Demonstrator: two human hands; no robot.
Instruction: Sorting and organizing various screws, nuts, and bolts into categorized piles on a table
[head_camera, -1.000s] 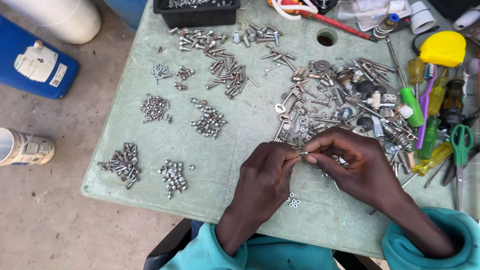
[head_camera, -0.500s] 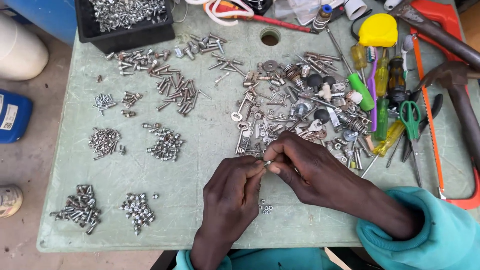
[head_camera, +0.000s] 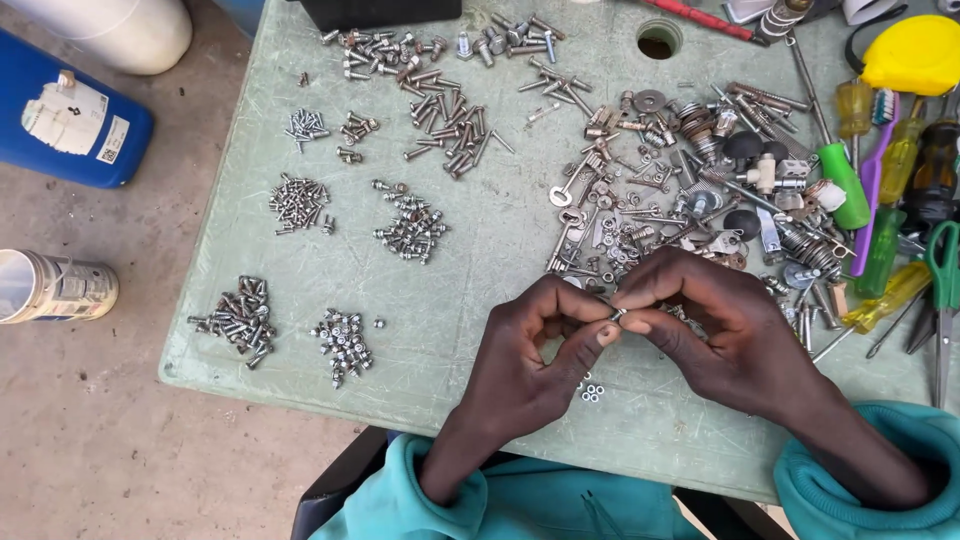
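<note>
My left hand (head_camera: 540, 355) and my right hand (head_camera: 720, 330) meet fingertip to fingertip above the near edge of the pale green table (head_camera: 480, 280). Between them they pinch a small silver screw with a nut (head_camera: 617, 312). Just below the fingertips lie a few small nuts (head_camera: 592, 392) on the table. A big mixed heap of metal hardware (head_camera: 680, 200) spreads right behind my hands. Teal sleeves cover both wrists.
Sorted piles of screws (head_camera: 412, 228) lie on the table's left half, with bolts (head_camera: 450, 130) further back. Screwdrivers (head_camera: 845, 180), green scissors (head_camera: 942, 290) and a yellow case (head_camera: 915, 55) sit at the right. A blue canister (head_camera: 70, 120) and a can (head_camera: 55, 288) stand on the floor at left.
The view has shifted, so the table appears moved right and down. My hands stay together at the near edge, still working the small screw between the fingertips.
</note>
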